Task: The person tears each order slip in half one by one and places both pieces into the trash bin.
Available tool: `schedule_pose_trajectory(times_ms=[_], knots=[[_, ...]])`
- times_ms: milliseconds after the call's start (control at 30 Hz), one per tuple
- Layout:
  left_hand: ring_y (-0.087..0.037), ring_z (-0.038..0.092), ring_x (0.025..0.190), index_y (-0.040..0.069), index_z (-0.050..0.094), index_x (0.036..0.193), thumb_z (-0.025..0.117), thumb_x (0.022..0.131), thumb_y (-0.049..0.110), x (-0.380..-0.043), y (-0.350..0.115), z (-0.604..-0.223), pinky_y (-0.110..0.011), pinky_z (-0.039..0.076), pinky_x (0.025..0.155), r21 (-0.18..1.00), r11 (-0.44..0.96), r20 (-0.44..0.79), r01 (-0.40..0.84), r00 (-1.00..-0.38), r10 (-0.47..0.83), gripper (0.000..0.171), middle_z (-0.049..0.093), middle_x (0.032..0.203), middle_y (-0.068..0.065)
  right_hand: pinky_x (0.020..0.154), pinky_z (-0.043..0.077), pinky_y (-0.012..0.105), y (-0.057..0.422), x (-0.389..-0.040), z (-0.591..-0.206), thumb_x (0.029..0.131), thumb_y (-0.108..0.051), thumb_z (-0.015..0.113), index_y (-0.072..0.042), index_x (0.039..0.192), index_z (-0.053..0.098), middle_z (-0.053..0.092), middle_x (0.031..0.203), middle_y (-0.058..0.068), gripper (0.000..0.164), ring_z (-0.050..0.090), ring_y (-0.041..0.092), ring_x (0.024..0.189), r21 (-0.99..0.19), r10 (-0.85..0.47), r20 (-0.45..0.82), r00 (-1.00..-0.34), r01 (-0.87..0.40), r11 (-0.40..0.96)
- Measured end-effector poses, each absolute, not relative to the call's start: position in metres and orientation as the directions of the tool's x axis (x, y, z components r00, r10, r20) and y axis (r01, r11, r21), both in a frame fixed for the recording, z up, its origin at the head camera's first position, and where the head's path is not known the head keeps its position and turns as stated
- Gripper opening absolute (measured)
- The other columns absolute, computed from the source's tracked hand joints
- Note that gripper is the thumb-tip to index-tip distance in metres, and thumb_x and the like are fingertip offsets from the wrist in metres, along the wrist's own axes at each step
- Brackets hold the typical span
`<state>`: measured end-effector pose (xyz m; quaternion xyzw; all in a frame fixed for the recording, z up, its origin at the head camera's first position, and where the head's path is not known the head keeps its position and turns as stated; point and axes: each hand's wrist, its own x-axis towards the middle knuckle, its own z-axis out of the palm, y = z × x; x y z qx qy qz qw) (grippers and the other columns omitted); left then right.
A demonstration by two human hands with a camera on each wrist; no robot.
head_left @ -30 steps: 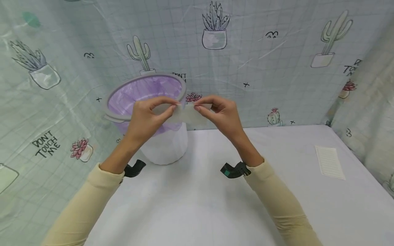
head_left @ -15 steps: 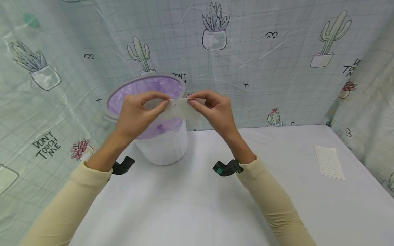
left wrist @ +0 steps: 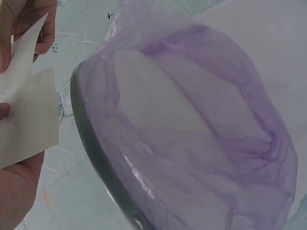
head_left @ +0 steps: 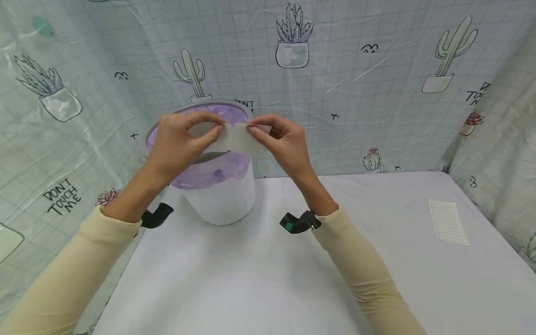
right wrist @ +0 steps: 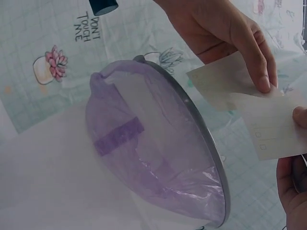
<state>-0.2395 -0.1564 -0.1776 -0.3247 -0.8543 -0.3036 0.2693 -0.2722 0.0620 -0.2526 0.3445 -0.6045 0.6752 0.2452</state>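
Note:
Over the front of the bin's mouth, both hands hold a small sheet of note paper (head_left: 244,142) between them. My left hand (head_left: 173,142) pinches it between thumb and index finger near the top edge. Close beside it, my right hand (head_left: 286,142) pinches the same edge, thumb towards me. Between the fingertips the paper is split from the top, and its two sides stand at different angles. Printed lines and little boxes show on the paper (left wrist: 36,115) in the left wrist view. Below is a white bin (head_left: 226,200) with a purple bag (head_left: 209,174) folded over its side.
A grey ring (right wrist: 211,139) runs round the bin's mouth. Another lined sheet (head_left: 448,222) lies on the white table (head_left: 259,279) at the right. Behind the table hangs a cactus-print curtain (head_left: 335,93). Each wrist wears a black camera mount (head_left: 299,222).
Both hands have moved left and up with the paper, from beside the bin's right rim to over its front. The bin and the sheet on the table have stayed put.

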Motion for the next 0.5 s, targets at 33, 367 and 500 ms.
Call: schedule_pose_trajectory(times_ms=[33,367,500], knots=[[-0.011,0.066,0.078,0.004,0.08,0.1,0.072,0.093,0.003,-0.24,-0.156,-0.176,-0.015,0.045,0.069,0.339,0.61,0.654,0.717,-0.645,0.395,0.01,0.078,0.095,-0.007,0.056,0.045,0.025,0.061,-0.273,-0.252,0.092,0.001,0.073,0.004,0.102,0.074,0.074,0.097,0.008,0.011,0.047,0.017,0.057,-0.648,-0.083,0.761,-0.644,-0.746,-0.154],[-0.021,0.071,0.084,0.002,0.078,0.103,0.071,0.095,0.006,-0.246,-0.162,-0.161,-0.008,0.046,0.07,0.302,0.668,0.618,0.68,-0.673,0.407,0.012,0.078,0.1,-0.01,0.055,0.041,0.027,0.052,-0.279,-0.244,0.093,-0.005,0.073,0.001,0.105,0.075,0.072,0.094,0.006,0.013,0.045,0.019,0.058,-0.677,-0.08,0.735,-0.673,-0.721,-0.15],[-0.023,0.073,0.094,0.002,0.078,0.103,0.071,0.096,0.007,-0.248,-0.166,-0.155,-0.006,0.046,0.072,0.311,0.685,0.603,0.658,-0.694,0.393,0.012,0.077,0.101,-0.011,0.055,0.042,0.027,0.049,-0.281,-0.24,0.094,-0.006,0.073,0.0,0.105,0.075,0.07,0.086,0.008,0.013,0.044,0.019,0.058,-0.686,-0.086,0.726,-0.682,-0.713,-0.145]])
